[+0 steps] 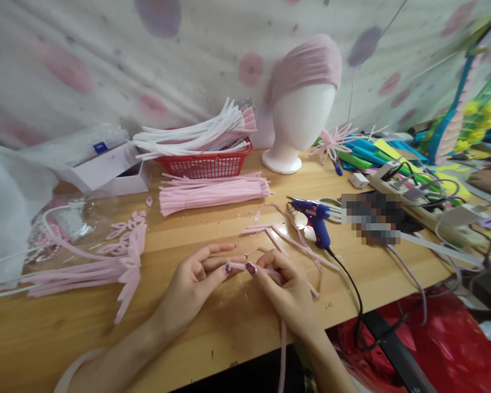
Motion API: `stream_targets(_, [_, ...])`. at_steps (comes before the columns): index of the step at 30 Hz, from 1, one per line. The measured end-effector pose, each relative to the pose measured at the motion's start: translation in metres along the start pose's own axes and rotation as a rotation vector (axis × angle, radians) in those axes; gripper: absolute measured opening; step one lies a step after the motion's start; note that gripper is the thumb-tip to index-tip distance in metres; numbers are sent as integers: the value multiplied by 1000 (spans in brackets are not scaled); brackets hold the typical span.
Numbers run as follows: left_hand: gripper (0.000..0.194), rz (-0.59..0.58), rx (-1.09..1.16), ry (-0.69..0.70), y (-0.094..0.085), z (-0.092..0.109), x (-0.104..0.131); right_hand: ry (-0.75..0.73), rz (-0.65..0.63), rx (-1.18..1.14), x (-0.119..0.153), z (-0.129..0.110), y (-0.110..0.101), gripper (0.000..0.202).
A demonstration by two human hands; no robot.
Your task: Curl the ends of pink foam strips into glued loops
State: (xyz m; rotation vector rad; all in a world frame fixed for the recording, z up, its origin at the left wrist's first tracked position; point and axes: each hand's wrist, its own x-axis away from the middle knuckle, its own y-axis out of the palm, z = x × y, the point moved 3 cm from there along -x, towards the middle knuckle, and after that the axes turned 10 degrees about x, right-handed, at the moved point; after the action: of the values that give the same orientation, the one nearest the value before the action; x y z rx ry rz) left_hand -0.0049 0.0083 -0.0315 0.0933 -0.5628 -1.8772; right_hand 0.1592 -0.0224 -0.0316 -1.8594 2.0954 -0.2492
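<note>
A pink pipe cleaner (238, 266) stretches between my two hands over the front of the table. My left hand (194, 281) pinches one part of it between thumb and fingers. Close beside it, my right hand (288, 292) grips the other part, thumb on top. From under the right hand a thin pink strip (283, 355) hangs past the table edge; whether it joins the held piece is hidden. Just beyond my hands lie bent pink pipe cleaners (276, 236) and a thin pink ribbon (319, 281).
A blue glue gun (317, 218) lies right of my hands, its cord running over the edge. Behind are a pink pipe-cleaner bundle (213, 194), a red basket (207, 165) and a foam head (303, 117). Pink flower pieces (129, 256) lie left. Another person's hand (489, 180) shows far right.
</note>
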Motion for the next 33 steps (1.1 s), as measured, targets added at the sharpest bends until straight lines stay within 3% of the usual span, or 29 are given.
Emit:
stream_targets(9, [36, -35, -72, 31, -1, 4, 4, -31, 59, 108, 3, 5, 2, 30])
stream_targets(20, [38, 22, -130, 53, 5, 9, 4, 8, 79, 95, 5, 4, 4, 33])
stream_targets(33, [40, 98, -149, 37, -3, 13, 6, -29, 77, 90, 0, -6, 12, 31])
